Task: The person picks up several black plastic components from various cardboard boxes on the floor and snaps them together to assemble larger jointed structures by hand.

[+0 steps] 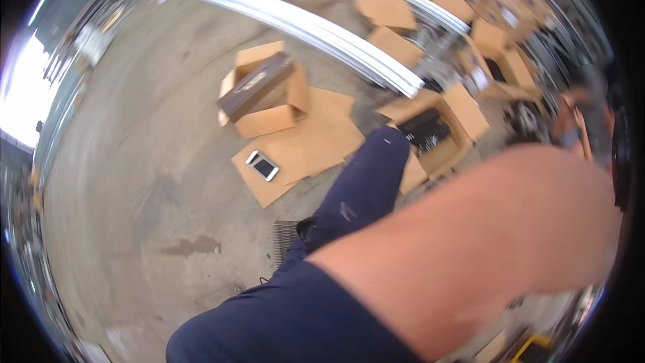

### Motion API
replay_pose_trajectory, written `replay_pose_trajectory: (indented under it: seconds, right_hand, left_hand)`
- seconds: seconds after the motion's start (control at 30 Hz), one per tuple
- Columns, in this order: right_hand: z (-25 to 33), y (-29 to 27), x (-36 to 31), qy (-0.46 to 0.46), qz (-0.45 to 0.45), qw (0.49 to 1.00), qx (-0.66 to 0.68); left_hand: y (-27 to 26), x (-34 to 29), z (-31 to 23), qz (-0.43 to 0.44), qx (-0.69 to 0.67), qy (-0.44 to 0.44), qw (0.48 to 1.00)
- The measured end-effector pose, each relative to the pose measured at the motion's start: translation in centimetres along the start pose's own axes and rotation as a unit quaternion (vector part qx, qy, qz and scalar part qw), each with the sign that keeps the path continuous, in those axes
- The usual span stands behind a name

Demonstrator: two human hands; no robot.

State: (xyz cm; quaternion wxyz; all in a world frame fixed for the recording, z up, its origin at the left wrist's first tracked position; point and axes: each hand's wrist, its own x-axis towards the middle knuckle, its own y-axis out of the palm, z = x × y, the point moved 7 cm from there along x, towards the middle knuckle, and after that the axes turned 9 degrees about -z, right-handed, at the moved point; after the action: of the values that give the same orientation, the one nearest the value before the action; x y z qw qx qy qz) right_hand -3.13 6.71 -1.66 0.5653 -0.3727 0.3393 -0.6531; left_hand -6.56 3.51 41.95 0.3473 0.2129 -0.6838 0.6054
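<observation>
Though partly behind knee (384, 154), box (467, 115) beside cardboard (316, 144)

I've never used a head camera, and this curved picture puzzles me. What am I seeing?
There's no machine: a person works bare-handed, and this single view looks down from the left of two fisheye cameras on their head, so straight edges bend.

The big bare limb, close to the lens, is probably the wearer's arm. A navy-clothed knee shows beyond.

On the floor stand an open carton with a long brown box slantwise across it, and a second open carton holding black items. A phone lies on flat cardboard.

Neither of the hands can be made out, so I can't say what is held.
</observation>
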Motion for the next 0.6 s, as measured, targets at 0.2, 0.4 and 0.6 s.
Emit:
replay_pose_trajectory:
  seconds: [0.2, 0.4, 0.6]
  right_hand:
    - [-5.5, -2.2, -3.1, 0.128, -0.043, 0.985, 0.104]
    - [-3.1, -4.7, -4.5, 0.053, -0.107, 0.991, 0.06]
    - [-6.1, -2.3, -3.8, 0.11, -0.078, 0.983, 0.123]
  left_hand:
    - [4.8, -1.0, 2.0, -0.092, -0.092, -0.087, 0.988]
    - [8.2, -13.9, 11.2, -0.19, -0.299, -0.289, 0.889]
    - [12.6, -24.3, 22.2, -0.35, -0.424, -0.522, 0.652]
